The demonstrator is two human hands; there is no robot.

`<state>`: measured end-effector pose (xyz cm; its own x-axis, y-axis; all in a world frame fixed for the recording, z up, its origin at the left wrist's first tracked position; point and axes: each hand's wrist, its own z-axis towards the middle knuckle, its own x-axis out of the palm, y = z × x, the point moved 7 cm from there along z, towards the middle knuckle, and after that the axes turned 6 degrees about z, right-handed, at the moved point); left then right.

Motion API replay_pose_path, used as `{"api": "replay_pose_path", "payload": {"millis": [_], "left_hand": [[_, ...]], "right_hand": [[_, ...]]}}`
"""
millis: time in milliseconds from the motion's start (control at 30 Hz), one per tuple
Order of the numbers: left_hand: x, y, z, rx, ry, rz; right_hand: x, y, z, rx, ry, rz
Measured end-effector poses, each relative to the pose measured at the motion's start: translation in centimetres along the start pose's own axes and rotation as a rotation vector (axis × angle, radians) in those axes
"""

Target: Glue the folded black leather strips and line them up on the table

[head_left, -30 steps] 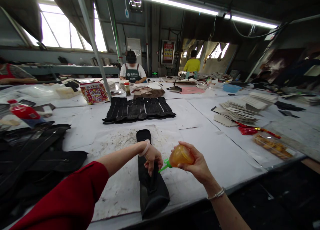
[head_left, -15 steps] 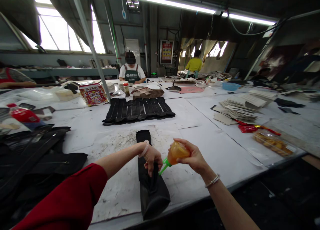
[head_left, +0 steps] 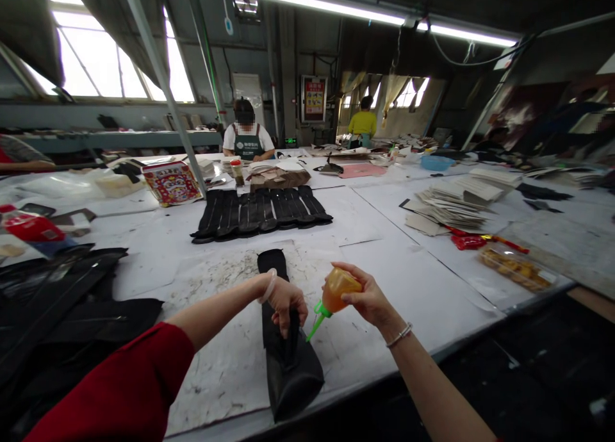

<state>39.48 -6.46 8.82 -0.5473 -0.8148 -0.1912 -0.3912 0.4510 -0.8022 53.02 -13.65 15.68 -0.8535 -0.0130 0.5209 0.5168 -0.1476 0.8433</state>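
A long black leather-like piece [head_left: 298, 387] lies lengthwise on the white table in front of me. My left hand [head_left: 287, 304] is closed, its fingers pinching a raised flap in the middle of this piece. In my right hand [head_left: 372, 299] is a squeeze bottle [head_left: 340, 289] of amber liquid, tilted downward. Its green nozzle [head_left: 314, 327] points at the black piece just right of my left fingers. The tip is at or very near the surface; contact I cannot tell.
Behind the piece lies a row of black zippered pieces [head_left: 262, 212]. More black pieces [head_left: 81, 314] are heaped at left near a red-labelled bottle [head_left: 33, 227]. Stacked grey boards [head_left: 446, 205] and a clear food box [head_left: 516, 269] sit at right. A co-worker [head_left: 247, 138] sits across the table.
The nozzle tip has shifted slightly toward me and to the right along the black piece. My left hand keeps its pinch on the flap. The whole view has turned a little to the right.
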Motion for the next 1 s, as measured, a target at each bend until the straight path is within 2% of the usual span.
{"api": "replay_pose_path", "payload": {"millis": [333,567,1000], "left_hand": [[0.1,-1.0,-1.5,-0.072,-0.063,-0.082],[-0.3,-1.4,-2.1,-0.01,-0.094,-0.127],[-1.1,-0.2,-2.5,0.078,-0.166,-0.281]], "right_hand": [[-0.6,-0.2,-1.4,-0.003,-0.014,0.113],[-1.3,-0.1,-2.8,-0.033,-0.049,0.159],[-2.9,-0.6,-5.2,-0.101,-0.176,0.26]]}}
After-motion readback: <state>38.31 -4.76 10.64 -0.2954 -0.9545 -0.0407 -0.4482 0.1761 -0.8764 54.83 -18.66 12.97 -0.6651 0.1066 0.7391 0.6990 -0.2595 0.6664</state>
